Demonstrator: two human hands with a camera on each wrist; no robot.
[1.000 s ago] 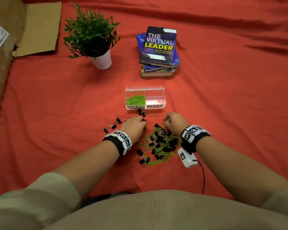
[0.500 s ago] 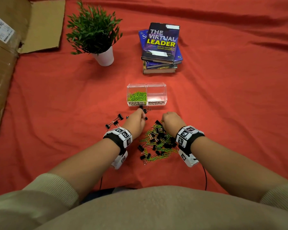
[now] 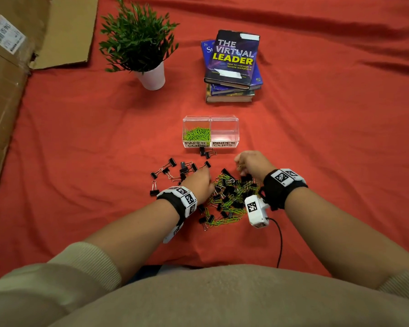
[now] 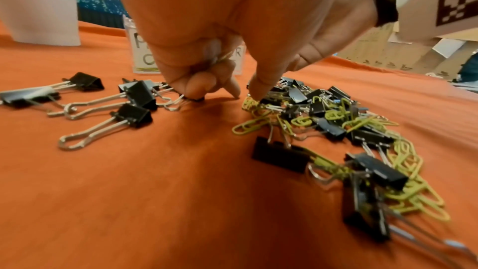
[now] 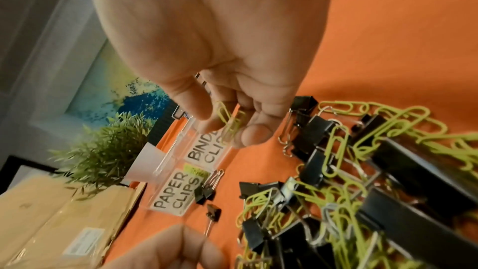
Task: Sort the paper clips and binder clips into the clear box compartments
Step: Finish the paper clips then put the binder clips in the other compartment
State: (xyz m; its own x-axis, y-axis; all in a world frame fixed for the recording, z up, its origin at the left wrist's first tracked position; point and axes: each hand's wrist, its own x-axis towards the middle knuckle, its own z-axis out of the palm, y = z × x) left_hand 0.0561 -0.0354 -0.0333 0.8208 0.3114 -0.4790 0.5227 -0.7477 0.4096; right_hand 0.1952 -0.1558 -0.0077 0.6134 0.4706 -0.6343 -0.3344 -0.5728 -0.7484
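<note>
Green paper clips (image 5: 229, 125) are now pinched in your right hand (image 3: 252, 164), which has lifted off the mixed pile (image 3: 230, 197); next stop, the PAPER CLIPS compartment (image 3: 196, 134). Their long axis points toward the clear box (image 3: 224, 119). Your left hand (image 3: 200, 181) has drawn back to the pile, curled; contents unclear.

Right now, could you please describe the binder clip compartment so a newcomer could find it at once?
Find the book stack on the red cloth; the clear box sits nearer the person. Its right half, labelled BINDER CLIPS, is empty, unlike the green-filled left half.
</note>
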